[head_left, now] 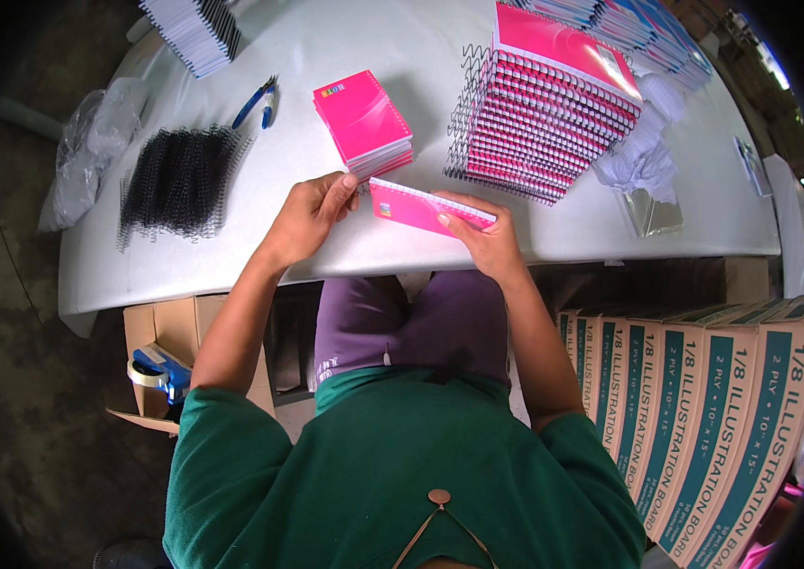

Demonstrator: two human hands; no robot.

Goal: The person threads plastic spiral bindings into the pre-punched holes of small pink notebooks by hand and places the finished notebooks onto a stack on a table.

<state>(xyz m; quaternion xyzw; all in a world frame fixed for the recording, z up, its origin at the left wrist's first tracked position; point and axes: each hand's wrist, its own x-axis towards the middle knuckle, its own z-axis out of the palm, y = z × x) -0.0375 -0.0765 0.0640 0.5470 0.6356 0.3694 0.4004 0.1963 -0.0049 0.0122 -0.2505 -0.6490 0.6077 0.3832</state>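
Note:
My right hand (489, 237) grips a small pink notebook (406, 207), thumb on its cover and fingers behind. A row of punched holes runs along the notebook's upper edge. Close to its left end, my left hand (312, 220) is closed, thumb pressed against the fingers. Something thin and dark may be between them, too small to make out. Just beyond both hands lies a stack of pink notebooks (364, 123) without coils. Left of it are blue-handled cutting pliers (258, 102) and a heap of black spiral wire coils (182, 180).
A tall pile of coil-bound pink notebooks (554, 109) stands at the right, beside crumpled white wrapping (644, 156). More bound stacks (195, 36) sit at the far side. Clear plastic (98, 142) hangs at the table's left edge. Cardboard boxes (696, 408) and a tape dispenser (163, 372) are below.

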